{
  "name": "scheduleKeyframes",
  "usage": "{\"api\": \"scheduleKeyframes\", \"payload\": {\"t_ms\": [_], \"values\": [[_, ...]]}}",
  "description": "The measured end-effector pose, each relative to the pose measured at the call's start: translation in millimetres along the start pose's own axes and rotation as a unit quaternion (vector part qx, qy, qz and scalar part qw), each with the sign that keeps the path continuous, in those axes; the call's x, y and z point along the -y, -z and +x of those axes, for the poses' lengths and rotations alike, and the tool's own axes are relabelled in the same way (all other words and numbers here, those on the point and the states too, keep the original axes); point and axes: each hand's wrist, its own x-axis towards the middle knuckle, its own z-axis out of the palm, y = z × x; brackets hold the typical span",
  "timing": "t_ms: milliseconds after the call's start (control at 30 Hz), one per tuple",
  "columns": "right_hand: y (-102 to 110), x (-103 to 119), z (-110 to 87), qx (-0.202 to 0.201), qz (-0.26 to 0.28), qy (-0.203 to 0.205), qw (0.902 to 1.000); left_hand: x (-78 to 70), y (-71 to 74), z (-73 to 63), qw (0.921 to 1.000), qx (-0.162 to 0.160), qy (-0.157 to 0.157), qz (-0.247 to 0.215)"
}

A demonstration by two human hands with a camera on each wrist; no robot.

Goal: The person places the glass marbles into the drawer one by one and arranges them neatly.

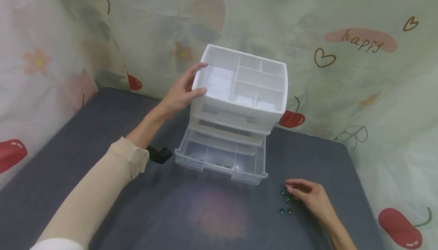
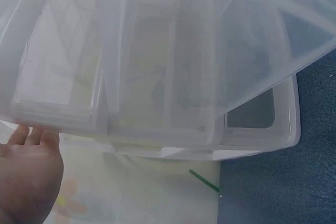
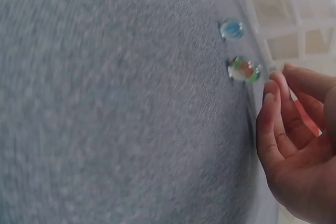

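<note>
A white drawer organizer (image 1: 239, 78) with a divided top tray stands at the table's middle, its clear lower drawer (image 1: 249, 177) pulled out. My left hand (image 1: 181, 92) grips the organizer's left side at the top rim, thumb and forefinger over the edge. In the left wrist view its fingers (image 2: 37, 136) touch the translucent plastic. My right hand (image 1: 309, 196) is low over the table at the right, fingers bent and fingertips right beside several glass marbles. Among these are a blue marble (image 3: 231, 28) and an orange-and-green marble (image 3: 243, 69).
Several small marbles (image 1: 223, 166) lie inside the pulled-out drawer. A black object (image 1: 159, 155) shows by the left sleeve on the dark grey table (image 1: 154, 212). A patterned curtain (image 1: 342, 10) hangs behind the table and along its sides.
</note>
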Motion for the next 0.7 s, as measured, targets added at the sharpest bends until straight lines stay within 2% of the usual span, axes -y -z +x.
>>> {"api": "scheduleKeyframes", "payload": {"t_ms": [400, 700], "values": [[5.4, -12.2, -0.2, 0.010, -0.050, -0.027, 0.9983, -0.5, -2.9, 1.4, 0.9999, 0.015, 0.007, -0.004], [-0.3, -13.4, 5.8, 0.025, -0.082, 0.005, 0.9963, -1.6, -1.0, -1.1, 0.9999, 0.006, 0.013, -0.007]]}}
